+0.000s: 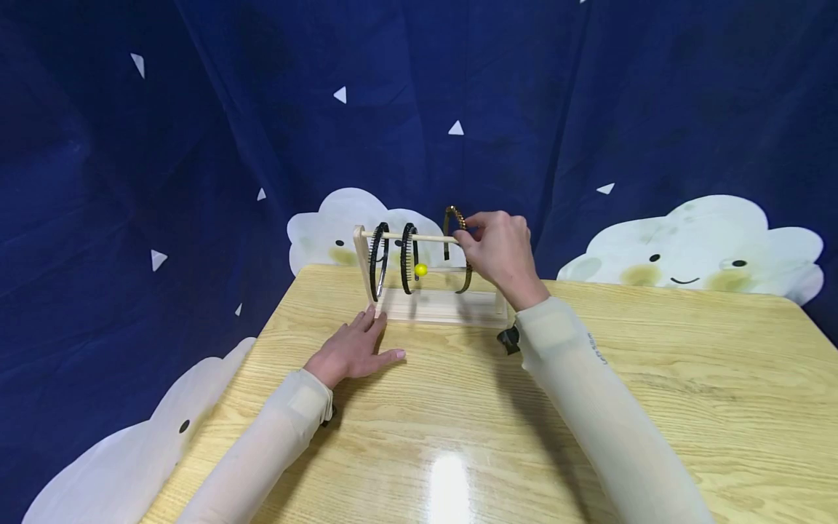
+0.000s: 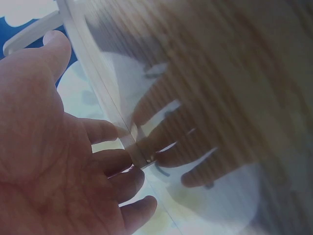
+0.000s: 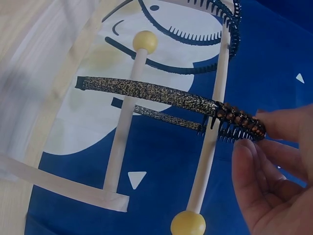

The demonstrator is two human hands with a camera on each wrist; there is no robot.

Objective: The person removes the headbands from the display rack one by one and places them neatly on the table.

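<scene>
On the wooden rack (image 1: 432,308), over its upper rod (image 3: 204,166): beaded headband (image 3: 168,95), the rod between its arms | your right hand (image 1: 503,249): grasping that headband, thumb and fingers pinching its beaded top | your left hand (image 1: 353,348): released, fingers spread, at the rack's base | 2 black headbands (image 1: 406,263): round the same rod, nearer the rack's upright (image 1: 363,263)

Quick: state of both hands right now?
Left hand: open, at the wooden rack.
Right hand: closed, pinching the beaded headband.
</scene>
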